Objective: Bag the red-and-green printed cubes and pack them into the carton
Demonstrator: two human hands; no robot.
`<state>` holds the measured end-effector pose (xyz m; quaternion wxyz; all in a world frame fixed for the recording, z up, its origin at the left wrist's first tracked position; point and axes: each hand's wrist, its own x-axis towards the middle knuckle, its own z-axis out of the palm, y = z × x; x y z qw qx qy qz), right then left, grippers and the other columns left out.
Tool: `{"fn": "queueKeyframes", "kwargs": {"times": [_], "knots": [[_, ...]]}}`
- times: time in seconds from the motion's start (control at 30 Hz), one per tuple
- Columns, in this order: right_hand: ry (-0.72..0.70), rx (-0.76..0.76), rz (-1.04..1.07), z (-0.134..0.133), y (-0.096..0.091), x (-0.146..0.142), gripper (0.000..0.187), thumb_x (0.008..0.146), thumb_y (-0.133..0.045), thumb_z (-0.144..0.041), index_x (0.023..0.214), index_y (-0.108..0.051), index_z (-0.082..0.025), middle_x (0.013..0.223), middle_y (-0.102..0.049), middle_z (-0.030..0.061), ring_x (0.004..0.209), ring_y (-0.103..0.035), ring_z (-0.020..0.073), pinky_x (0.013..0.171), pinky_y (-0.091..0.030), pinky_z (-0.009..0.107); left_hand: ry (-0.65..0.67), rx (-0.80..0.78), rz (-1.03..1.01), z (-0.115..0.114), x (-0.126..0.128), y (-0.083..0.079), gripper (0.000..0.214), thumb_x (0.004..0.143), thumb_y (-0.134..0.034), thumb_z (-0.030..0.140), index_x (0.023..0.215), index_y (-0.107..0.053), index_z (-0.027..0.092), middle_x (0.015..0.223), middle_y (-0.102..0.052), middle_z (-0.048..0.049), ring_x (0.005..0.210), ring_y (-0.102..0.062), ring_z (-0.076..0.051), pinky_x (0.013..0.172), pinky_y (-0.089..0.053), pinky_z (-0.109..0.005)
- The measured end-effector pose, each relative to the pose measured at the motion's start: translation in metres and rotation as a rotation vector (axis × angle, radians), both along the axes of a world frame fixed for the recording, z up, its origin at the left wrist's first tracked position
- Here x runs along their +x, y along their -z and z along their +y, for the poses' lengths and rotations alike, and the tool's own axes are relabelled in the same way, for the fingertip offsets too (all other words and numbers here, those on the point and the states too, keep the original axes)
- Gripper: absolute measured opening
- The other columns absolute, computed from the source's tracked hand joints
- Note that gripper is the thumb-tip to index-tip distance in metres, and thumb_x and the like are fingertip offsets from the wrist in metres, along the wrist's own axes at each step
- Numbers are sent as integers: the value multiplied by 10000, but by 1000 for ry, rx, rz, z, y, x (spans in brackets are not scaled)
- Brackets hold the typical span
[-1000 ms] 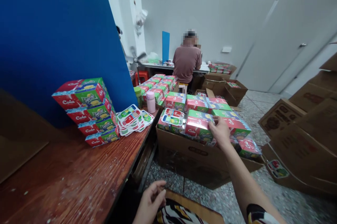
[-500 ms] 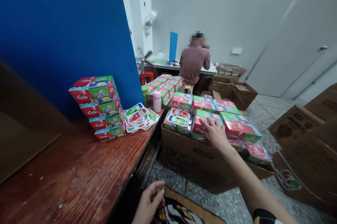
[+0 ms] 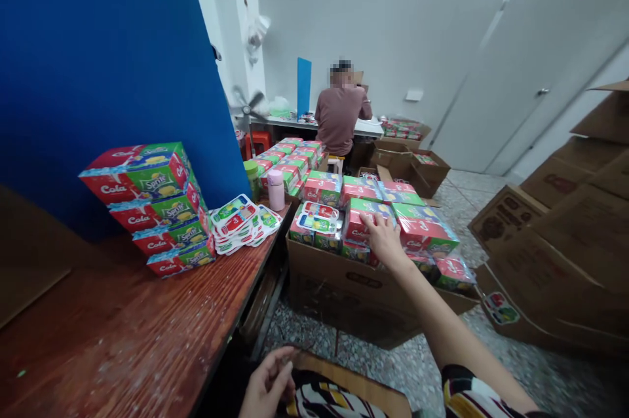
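My right hand (image 3: 386, 238) reaches out over a full carton and rests on a plastic-wrapped red and green pack of Cola and Sprite boxes (image 3: 361, 216). Its fingers are spread over the pack's top and front edge, not wrapped round it. Low in the view, my left hand (image 3: 268, 382) is held above my lap, loosely curled with thumb and forefinger apart. Nothing shows in it. Flat printed can-shaped cards (image 3: 317, 218) lie on packs just left of my right hand. The open brown carton (image 3: 339, 287) holds several such packs, heaped above its rim.
On the wooden table (image 3: 162, 326) stand a leaning stack of Cola and Sprite boxes (image 3: 160, 208) and a pile of printed cards (image 3: 240, 225). A pink bottle (image 3: 276, 190) is near the edge. Cartons (image 3: 550, 261) crowd the right; a person (image 3: 339, 113) sits at the far table.
The view has turned slightly right, so most things sit further left. My right hand stays on the same pack, and my left hand remains above my lap.
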<state>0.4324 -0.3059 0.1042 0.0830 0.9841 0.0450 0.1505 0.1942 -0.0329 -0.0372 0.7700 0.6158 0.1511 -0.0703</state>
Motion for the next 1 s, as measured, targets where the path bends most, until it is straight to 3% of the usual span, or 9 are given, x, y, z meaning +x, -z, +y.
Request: {"fn": "queueKeyframes", "kwargs": {"times": [0.23,0.37,0.4,0.47,0.57,0.63,0.77,1.0], "knots": [[-22,61,12,3,-5,-3,505,910,-527,-240,1412,-472,-253,1385,-469,205,1201,-467,413,917,-390,557,24,2,15,0,-2,0,676,647,-686,710,1040,-666,161,570,-597,2,553,-560,-145,574,-452,-263],[-152,295,-283,-23,-25,-5,466,951,-452,-417,1366,-501,-211,1333,-535,162,1215,-470,329,992,-386,489,15,3,37,1,-4,-1,676,625,-703,708,1025,-666,163,564,-594,6,558,-560,-154,577,-456,-272],[-111,346,-395,-35,-31,-5,485,958,-420,-461,1354,-509,-194,1323,-540,162,1229,-459,324,1019,-367,486,12,8,38,1,-5,-1,674,622,-706,707,1020,-666,164,558,-595,7,556,-558,-156,575,-453,-273],[120,402,-511,-64,-41,-5,567,957,-371,-535,1347,-510,-147,1339,-514,199,1261,-434,357,1044,-333,514,6,14,36,1,-6,-2,662,627,-708,698,1016,-667,165,552,-595,10,552,-553,-155,580,-451,-274],[511,455,-249,-104,-47,-7,735,945,-292,-616,1429,-389,-71,1341,-488,283,1223,-497,399,985,-390,517,7,16,42,0,-7,-3,652,640,-702,691,1027,-665,167,572,-606,8,576,-565,-157,603,-464,-277],[607,471,-35,-120,-44,-11,778,931,-293,-641,1422,-389,-44,1243,-562,299,1142,-574,399,928,-441,491,17,23,47,0,-7,-3,659,641,-696,696,1033,-664,168,584,-612,4,586,-578,-163,608,-473,-281],[598,429,95,-127,-41,-18,680,906,-377,-635,1251,-575,-83,1103,-654,264,1091,-616,401,888,-470,474,30,41,44,0,-7,-2,670,647,-677,712,1042,-666,170,585,-620,-2,586,-589,-165,602,-480,-280],[590,289,179,-120,-49,-19,636,931,-322,-589,1188,-619,-89,1077,-674,256,1041,-645,391,844,-490,478,12,32,67,2,-9,-1,694,630,-685,719,1050,-661,167,592,-623,-1,595,-590,-164,610,-475,-281]]}}
